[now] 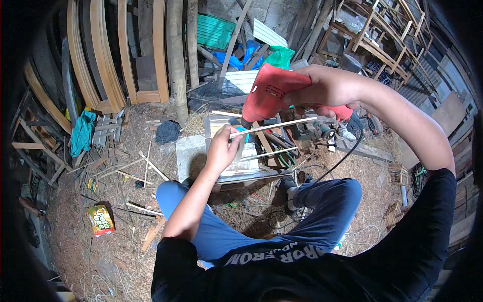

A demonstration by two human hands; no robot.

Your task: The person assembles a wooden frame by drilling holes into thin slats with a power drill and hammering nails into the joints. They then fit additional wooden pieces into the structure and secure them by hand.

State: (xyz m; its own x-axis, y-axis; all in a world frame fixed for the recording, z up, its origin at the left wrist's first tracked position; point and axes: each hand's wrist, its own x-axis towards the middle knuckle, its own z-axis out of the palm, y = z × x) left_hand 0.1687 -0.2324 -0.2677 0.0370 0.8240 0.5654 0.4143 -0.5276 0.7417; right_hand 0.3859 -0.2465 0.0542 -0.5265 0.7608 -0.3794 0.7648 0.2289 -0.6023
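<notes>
A red, rounded power tool with a glossy housing tilts nose-down above a low worktop, the fingers of a person's right hand wrapped around its handle. Over the same worktop, the left hand has its fingers closed on slim, square-edged wooden strips near the tool's nose. Left of the worktop, a dark, crumpled bundle sits on the scrap-strewn earth floor; farther left, smooth, curved wooden frames stand upright. Behind the worktop is a ridged green crate.
</notes>
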